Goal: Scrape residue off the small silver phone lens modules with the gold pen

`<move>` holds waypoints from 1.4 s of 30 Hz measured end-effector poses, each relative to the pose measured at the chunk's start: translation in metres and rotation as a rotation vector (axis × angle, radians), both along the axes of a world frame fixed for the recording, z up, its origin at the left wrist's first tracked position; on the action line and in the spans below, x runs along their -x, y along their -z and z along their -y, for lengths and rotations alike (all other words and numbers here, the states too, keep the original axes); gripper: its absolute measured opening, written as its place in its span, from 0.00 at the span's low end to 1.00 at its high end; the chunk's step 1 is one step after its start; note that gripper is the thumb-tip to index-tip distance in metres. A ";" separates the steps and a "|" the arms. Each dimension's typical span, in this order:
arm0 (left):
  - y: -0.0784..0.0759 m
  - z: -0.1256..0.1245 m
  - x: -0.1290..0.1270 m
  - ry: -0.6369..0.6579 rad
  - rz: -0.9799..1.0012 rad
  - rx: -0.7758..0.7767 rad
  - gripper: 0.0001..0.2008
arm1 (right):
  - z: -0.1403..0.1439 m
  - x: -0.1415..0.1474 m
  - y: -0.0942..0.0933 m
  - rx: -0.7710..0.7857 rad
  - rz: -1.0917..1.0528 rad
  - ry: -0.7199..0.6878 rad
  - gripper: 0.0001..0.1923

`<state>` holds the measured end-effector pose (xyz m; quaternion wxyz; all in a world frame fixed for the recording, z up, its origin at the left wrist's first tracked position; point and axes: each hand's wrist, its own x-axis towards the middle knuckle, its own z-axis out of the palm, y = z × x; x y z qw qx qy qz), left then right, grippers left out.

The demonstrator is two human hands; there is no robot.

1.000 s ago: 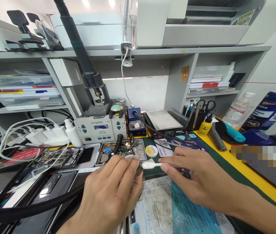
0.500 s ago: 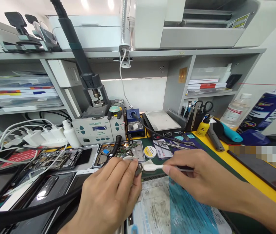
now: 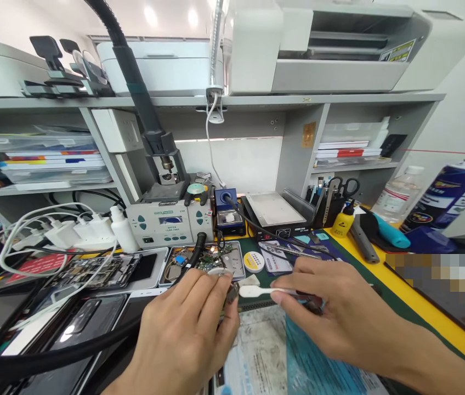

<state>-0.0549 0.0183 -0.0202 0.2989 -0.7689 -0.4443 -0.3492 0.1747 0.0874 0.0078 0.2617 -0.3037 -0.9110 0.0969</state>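
Repair bench, lower centre of frame: left hand (image 3: 187,337) pinches small metal part (image 3: 232,293) at fingertips; right hand (image 3: 331,315) grips swab (image 3: 253,291) by stem. White swab tip touching part, or just short of it; view too small to tell. Cleaning appears mid-course, swab not set down. Tray (image 3: 238,263) of boards just above hands; paper sheet (image 3: 261,351) below them.

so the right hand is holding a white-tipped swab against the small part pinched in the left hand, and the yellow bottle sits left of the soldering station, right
Not quite: the head view shows the yellow bottle right of the soldering station, beside the scissors holder. The rest holds: the right hand holds the white-tipped swab against the small part pinched in the left hand.
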 end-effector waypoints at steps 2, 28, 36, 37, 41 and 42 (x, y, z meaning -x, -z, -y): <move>0.000 0.001 0.000 -0.002 0.004 0.000 0.10 | 0.001 0.002 -0.001 0.076 -0.017 0.001 0.11; 0.003 0.000 0.003 0.051 0.052 0.012 0.11 | -0.001 0.004 -0.005 0.247 0.030 -0.044 0.12; 0.004 -0.004 0.006 0.075 0.113 0.080 0.09 | -0.010 0.000 0.011 -0.184 -0.097 -0.097 0.09; 0.004 -0.004 0.007 0.075 0.125 0.081 0.10 | -0.010 -0.001 0.013 -0.246 -0.102 -0.113 0.09; 0.004 -0.005 0.008 0.084 0.142 0.090 0.12 | -0.008 -0.002 0.012 -0.236 -0.106 -0.137 0.08; 0.004 -0.004 0.008 0.090 0.140 0.098 0.12 | -0.008 -0.002 0.010 -0.187 -0.095 -0.144 0.08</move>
